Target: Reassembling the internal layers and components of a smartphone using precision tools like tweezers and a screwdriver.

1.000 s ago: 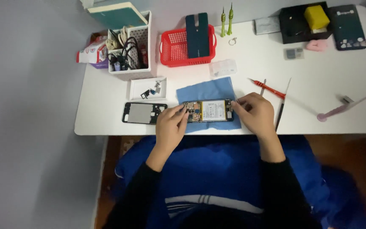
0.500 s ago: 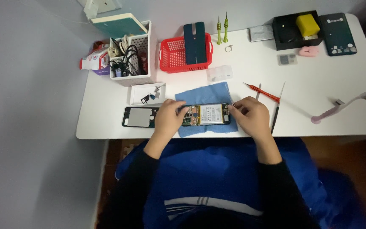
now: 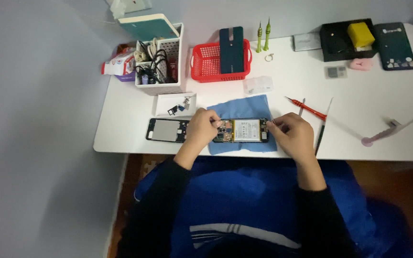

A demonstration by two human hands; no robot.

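Observation:
An opened phone (image 3: 243, 130), its battery and circuit board showing, lies on a blue cloth (image 3: 244, 107) near the front edge of the white table (image 3: 283, 76). My left hand (image 3: 201, 131) rests at the phone's left end, with thumb and finger pinched on what looks like a thin pale tool over the board. My right hand (image 3: 293, 136) grips the phone's right end with curled fingers. A dark phone frame panel (image 3: 166, 130) lies just left of my left hand.
A small white tray (image 3: 162, 106) of tiny parts sits behind the panel. Further back are a white organizer (image 3: 161, 52) and a red basket (image 3: 206, 62) holding a dark cover. A red screwdriver (image 3: 307, 109) and a thin black tool (image 3: 322, 126) lie right of my right hand.
The view has shifted slightly. Both hands stay at the two ends of the phone, with only small finger movements at its left end.

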